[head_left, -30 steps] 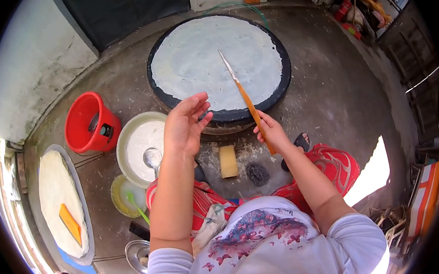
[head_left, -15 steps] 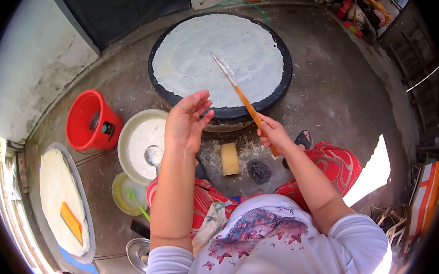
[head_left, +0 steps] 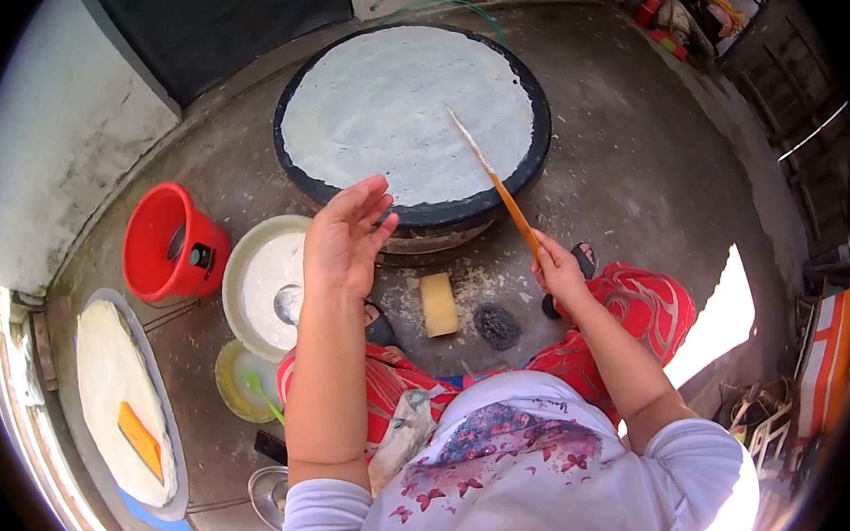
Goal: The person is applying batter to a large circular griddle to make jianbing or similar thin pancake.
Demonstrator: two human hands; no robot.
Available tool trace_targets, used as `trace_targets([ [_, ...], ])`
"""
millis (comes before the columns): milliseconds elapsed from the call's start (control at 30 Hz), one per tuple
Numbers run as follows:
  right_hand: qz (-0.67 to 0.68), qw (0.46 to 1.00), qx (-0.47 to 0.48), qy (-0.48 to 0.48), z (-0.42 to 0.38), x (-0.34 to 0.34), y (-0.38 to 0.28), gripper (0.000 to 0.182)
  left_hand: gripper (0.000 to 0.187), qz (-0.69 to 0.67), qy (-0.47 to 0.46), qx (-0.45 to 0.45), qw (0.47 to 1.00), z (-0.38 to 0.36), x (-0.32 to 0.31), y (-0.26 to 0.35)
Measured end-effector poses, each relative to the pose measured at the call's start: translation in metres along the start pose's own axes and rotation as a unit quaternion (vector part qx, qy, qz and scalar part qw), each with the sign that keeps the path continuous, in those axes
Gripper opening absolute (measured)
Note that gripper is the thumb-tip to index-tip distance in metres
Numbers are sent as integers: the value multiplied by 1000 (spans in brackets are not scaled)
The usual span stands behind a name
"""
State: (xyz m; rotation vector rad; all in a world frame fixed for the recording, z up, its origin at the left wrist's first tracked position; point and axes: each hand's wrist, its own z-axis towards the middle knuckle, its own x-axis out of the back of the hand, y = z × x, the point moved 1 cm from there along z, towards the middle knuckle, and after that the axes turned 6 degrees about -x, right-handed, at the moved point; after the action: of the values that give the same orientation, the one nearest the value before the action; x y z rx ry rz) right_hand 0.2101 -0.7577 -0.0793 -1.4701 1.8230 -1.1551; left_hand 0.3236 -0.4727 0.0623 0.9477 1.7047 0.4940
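Note:
My right hand (head_left: 562,273) is closed round the handle of a long wooden spatula (head_left: 515,208), its far end coated white with batter. The spatula's tip overlaps the right part of a thin, pale batter sheet (head_left: 378,104) that covers most of a large round black griddle (head_left: 432,213). My left hand (head_left: 347,236), open and empty, is raised at the griddle's near left edge, palm turned inward and fingers loosely curved. Behind my left forearm, a cream basin (head_left: 238,319) of white batter with a metal ladle (head_left: 288,303) in it is partly hidden.
Left of the basin stands a red bucket (head_left: 147,270). A stack of pale flat sheets (head_left: 114,378) bears an orange scraper (head_left: 140,439). A yellow block (head_left: 439,305) and a dark scouring pad (head_left: 496,327) lie between my feet. A small yellowish bowl (head_left: 230,396) holds a green-handled utensil.
My right hand and the spatula have shifted right, and the tip has moved from the middle of the batter sheet towards its right side. My left hand keeps its raised pose.

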Motion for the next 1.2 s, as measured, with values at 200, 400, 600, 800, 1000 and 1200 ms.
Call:
trace_targets([
  [200, -482, 838, 239, 96, -15, -28, -5, 49, 28, -2, -10, 5, 1000, 0, -2, -2],
  [400, -471, 843, 254, 56, -28, -41, -3, 52, 29, 3, -15, 10, 1000, 0, -3, -6],
  [600, -99, 994, 43, -26, -44, 7, 14, 40, 31, 1, -20, 22, 1000, -3, -5, -5],
  [800, 87, 994, -14, 64, -29, 25, -10, 36, 31, 6, -20, 23, 1000, -3, -2, -7],
  [1000, 55, 997, 47, 27, -10, 10, -36, 36, 30, 6, -18, 22, 1000, -2, -2, -6],
  [1200, 24, 998, 41, 34, 12, 15, -57, 36, 29, 2, -10, 16, 1000, 0, 0, -3],
])
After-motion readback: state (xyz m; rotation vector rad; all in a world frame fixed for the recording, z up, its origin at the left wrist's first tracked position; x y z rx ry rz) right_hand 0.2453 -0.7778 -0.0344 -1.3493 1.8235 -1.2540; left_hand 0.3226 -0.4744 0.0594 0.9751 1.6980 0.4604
